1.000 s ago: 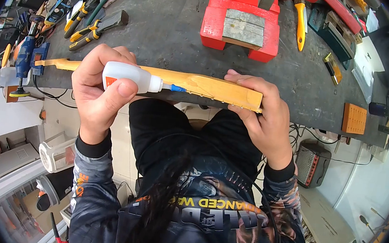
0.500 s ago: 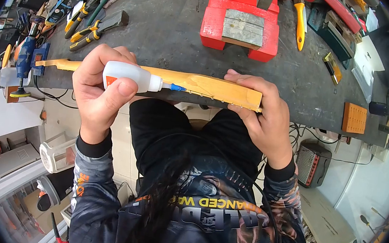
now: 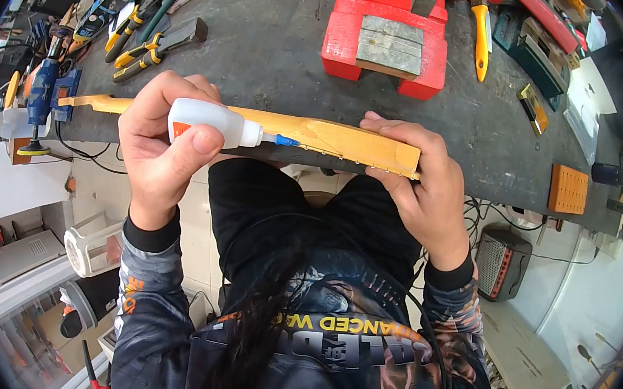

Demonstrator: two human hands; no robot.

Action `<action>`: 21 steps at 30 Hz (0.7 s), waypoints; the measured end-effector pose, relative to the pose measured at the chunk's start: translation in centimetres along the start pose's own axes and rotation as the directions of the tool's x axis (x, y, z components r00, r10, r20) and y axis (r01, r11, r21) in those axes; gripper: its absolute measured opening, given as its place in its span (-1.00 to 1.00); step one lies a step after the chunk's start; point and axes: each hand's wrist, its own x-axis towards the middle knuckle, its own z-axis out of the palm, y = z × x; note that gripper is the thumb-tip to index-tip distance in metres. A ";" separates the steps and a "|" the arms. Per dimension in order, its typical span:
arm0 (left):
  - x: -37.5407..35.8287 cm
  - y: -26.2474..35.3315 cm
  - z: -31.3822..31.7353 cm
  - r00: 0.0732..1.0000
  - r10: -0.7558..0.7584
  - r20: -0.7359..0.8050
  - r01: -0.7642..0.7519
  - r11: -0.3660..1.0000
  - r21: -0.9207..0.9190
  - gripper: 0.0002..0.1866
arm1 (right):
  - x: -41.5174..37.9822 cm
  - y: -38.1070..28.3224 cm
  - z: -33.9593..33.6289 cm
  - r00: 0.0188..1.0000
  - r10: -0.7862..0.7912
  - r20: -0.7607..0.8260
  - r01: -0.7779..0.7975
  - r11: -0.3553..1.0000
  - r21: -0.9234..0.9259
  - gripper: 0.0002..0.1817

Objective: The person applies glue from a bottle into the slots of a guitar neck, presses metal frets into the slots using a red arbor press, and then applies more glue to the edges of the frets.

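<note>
A light wooden guitar neck [image 3: 358, 143] lies sideways across the front edge of the bench, with small metal fret ends along its near edge. My left hand [image 3: 168, 145] is closed around a white glue bottle [image 3: 209, 121] with an orange label. The bottle's blue nozzle tip points right and meets, or nearly meets, the fretted edge near the neck's middle. Around the neck's wide right end, my right hand [image 3: 426, 184] is closed, thumb below and fingers above. At the far left, the narrow headstock [image 3: 86, 101] reaches towards a blue tool.
A red vise [image 3: 384, 43] stands on the dark bench [image 3: 265, 53] beyond the neck. Pliers and a hammer [image 3: 180, 35] lie at the back left. To the right are a yellow-handled brush [image 3: 481, 41], a small yellow block [image 3: 533, 109] and a drilled wooden block [image 3: 569, 189].
The glue bottle in my left hand has shifted very slightly to the right along the neck. My right hand and the neck look unmoved.
</note>
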 end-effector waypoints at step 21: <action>-0.1 0.0 0.0 1.000 -0.007 -0.006 0.007 1.000 -0.016 -0.64 | 0.0 0.1 0.0 1.000 -0.004 -0.002 0.004 1.000 -0.003 -0.50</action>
